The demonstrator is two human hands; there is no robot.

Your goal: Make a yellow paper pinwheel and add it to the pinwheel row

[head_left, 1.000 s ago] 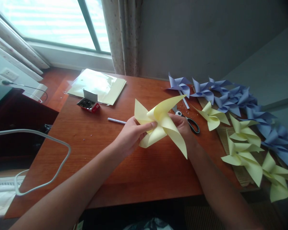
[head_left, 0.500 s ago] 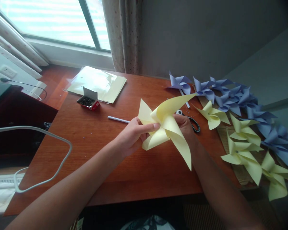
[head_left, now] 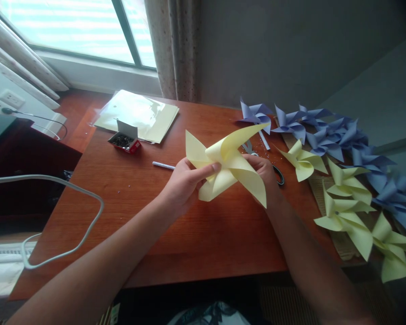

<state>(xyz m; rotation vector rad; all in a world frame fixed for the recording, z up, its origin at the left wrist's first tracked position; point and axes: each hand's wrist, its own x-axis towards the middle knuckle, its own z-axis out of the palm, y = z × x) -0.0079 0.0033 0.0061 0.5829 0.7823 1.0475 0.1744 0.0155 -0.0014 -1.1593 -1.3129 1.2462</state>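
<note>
Reddish wooden table (head_left: pixel 176 234) by window. Left hand (head_left: pixel 184 183) and right hand (head_left: pixel 264 174) clamp pale yellow folded-paper pinwheel (head_left: pixel 228 167) at centre, above table, pinning folded corners together. Finished yellow pinwheels (head_left: pixel 348 203) and blue pinwheels (head_left: pixel 328 133) parked right, black-handled scissors (head_left: pixel 277 174) behind.

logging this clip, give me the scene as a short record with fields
left hand: left hand pinches the yellow pinwheel at its centre
right hand: right hand grips it from behind
behind it: scissors, white stick
table far left: pin box, paper sheets
right side: yellow pinwheels, purple pinwheels
</note>
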